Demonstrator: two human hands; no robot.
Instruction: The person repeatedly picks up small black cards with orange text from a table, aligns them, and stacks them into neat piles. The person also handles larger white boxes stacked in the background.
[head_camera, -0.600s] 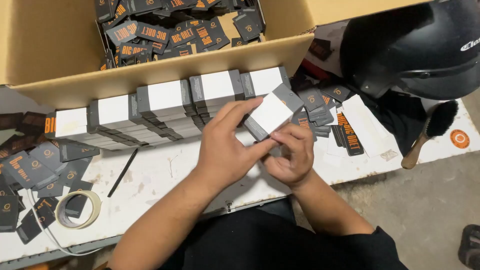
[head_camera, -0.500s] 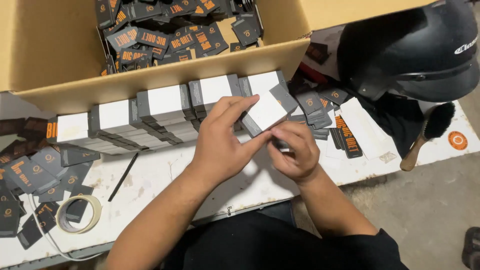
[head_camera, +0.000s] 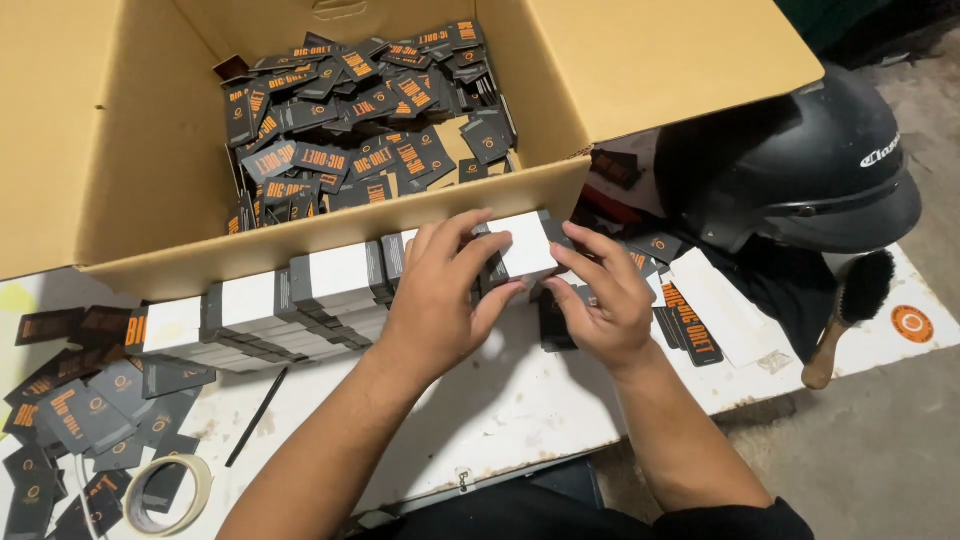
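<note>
Both my hands hold a stack of grey cards with a white top face (head_camera: 522, 246), close to the front wall of a big cardboard box (head_camera: 330, 236). My left hand (head_camera: 440, 300) wraps the stack's left side with fingers over its top. My right hand (head_camera: 600, 298) pinches its right end. The stack sits at the right end of a row of similar white-topped card stacks (head_camera: 290, 310) lined up along the box front on the white table (head_camera: 520, 400). Inside the box lie several loose dark tags with orange print (head_camera: 350, 120).
Loose dark tags (head_camera: 70, 400) are scattered at the left, with a tape roll (head_camera: 165, 493) and a black pen (head_camera: 256, 415). More tags (head_camera: 690, 325) lie to the right. A black helmet (head_camera: 800, 170) and a wooden-handled brush (head_camera: 848, 312) sit at the right edge.
The stack in my hands has moved away from me and lowered, going from tilted above the table to level at the right end of the row. The camera view also shifted nearer.
</note>
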